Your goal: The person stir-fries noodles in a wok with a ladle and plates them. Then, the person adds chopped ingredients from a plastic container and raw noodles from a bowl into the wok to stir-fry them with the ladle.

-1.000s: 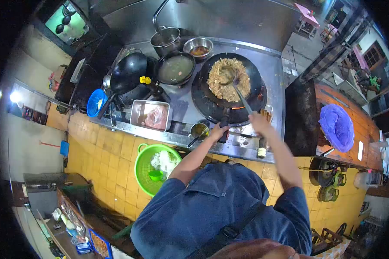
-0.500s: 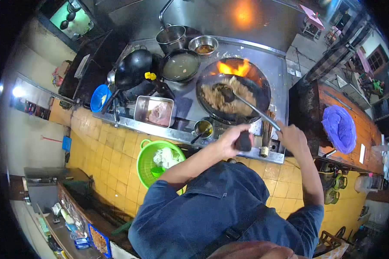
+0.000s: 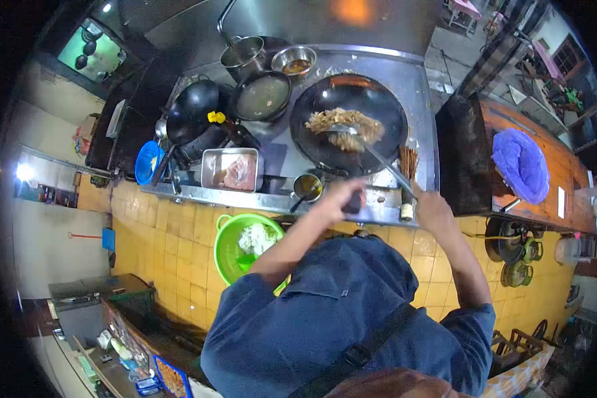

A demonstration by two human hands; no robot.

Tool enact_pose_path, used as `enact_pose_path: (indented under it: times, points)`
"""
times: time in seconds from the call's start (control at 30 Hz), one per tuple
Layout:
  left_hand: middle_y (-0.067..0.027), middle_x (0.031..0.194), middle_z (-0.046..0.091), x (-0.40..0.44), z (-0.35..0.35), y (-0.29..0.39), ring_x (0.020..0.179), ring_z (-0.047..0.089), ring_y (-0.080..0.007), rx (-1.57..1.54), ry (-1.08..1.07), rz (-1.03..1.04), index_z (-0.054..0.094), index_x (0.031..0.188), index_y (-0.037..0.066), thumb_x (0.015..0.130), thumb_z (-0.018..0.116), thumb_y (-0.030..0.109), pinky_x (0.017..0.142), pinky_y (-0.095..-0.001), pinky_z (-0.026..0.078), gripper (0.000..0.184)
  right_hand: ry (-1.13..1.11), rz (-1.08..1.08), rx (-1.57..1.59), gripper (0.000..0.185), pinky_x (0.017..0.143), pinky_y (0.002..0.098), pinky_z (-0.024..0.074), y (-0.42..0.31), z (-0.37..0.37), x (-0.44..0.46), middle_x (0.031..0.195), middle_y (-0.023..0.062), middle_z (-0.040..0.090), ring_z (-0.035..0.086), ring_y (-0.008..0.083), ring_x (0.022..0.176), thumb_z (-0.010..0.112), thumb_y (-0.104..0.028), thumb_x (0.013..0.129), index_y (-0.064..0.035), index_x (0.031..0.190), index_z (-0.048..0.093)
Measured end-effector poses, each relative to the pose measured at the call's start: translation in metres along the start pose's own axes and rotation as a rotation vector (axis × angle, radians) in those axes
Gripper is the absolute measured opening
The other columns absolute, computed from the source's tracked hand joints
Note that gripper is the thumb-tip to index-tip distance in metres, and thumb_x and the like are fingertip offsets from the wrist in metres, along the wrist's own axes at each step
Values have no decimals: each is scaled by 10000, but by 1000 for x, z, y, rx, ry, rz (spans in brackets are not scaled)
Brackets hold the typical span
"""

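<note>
Inside the wok (image 3: 315, 103), browned stir-fry (image 3: 326, 120) looks largely cooked but unserved; the left hand (image 3: 339, 199) grasps the wok's handle (image 3: 356, 201), the right hand (image 3: 434, 211) a ladle (image 3: 385, 161).

A purple bag (image 3: 521, 166) lies on a wooden counter (image 3: 566, 166), a blue dustpan (image 3: 109, 239) near a pale wall (image 3: 53, 255).

A strip of bare stove (image 3: 276, 159) is running between the metal tray (image 3: 207, 184) and the wok (image 3: 381, 106), a small cup (image 3: 307, 188) narrowing its front end. The left hand (image 3: 343, 199) and slanting ladle (image 3: 393, 171) are obstructing the wok's near side; its rear half is lying open from above.
</note>
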State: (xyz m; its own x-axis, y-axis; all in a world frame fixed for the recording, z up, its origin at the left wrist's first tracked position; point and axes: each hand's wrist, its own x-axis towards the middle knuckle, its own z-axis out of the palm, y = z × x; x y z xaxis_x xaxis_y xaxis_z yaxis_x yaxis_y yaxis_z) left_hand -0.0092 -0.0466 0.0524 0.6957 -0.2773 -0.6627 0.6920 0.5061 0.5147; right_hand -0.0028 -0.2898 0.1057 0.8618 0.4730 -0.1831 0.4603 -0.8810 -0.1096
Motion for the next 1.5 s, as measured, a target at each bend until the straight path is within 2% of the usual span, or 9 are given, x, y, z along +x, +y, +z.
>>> enact_pose_path:
  times: [0.33,0.43,0.57,0.67,1.0,1.13,1.2,1.37,1.5]
  points:
    - [-74,638,541,-12,-12,-21,517,546,-157,-15,14,-27,524,801,24,850,543,163,475,-309,481,148,186,323,209,567,650,464,487,12,-21,-8,804,167,595,600,368,724,576,-148,787,-288,1310,406]
    - [-65,653,526,71,-70,-31,513,533,-150,168,18,329,478,889,43,839,577,154,446,-295,462,157,230,392,278,506,657,461,486,-17,-6,15,797,210,582,599,389,712,516,-152,807,-239,1298,429]
    - [-57,622,515,108,-94,-25,490,527,-154,93,49,302,452,883,64,816,607,122,432,-295,459,178,252,346,76,537,634,438,515,-14,102,91,1002,212,528,609,347,744,419,-68,849,-252,1348,343]
    - [-57,616,515,104,-90,-26,479,525,-159,101,49,307,452,870,68,807,619,124,425,-301,459,187,242,394,22,522,544,414,519,-24,130,95,843,194,563,615,322,648,399,-62,846,-118,1358,318]
    - [-99,653,569,129,-103,-26,499,555,-185,142,2,355,542,799,20,780,601,113,431,-333,475,112,111,326,180,544,642,469,514,-50,99,86,732,254,599,624,394,722,504,-95,781,-54,1306,370]
    - [-33,585,512,103,-46,-23,447,480,-153,148,308,147,565,710,75,803,587,144,405,-285,415,118,-65,17,464,525,779,432,490,-26,9,60,860,225,621,596,397,858,513,-173,753,-126,1271,445]
    - [-69,606,522,18,20,5,520,514,-174,-469,-164,102,504,745,37,817,560,128,512,-296,457,129,-117,155,440,529,830,407,459,-14,-47,32,954,240,600,581,361,926,529,-156,723,-175,1250,487]
    - [-58,611,524,-21,19,24,517,505,-136,-381,-163,-200,485,734,42,833,550,150,530,-278,464,160,-212,124,424,483,759,402,465,-31,-90,8,910,241,602,581,385,852,554,-112,721,-142,1202,527]
    - [-27,593,521,36,-42,-3,503,506,-128,-38,-18,48,510,755,72,856,520,208,441,-272,417,170,-36,32,355,474,713,418,462,-38,-41,1,869,259,591,581,399,816,540,-78,740,-98,1212,503]
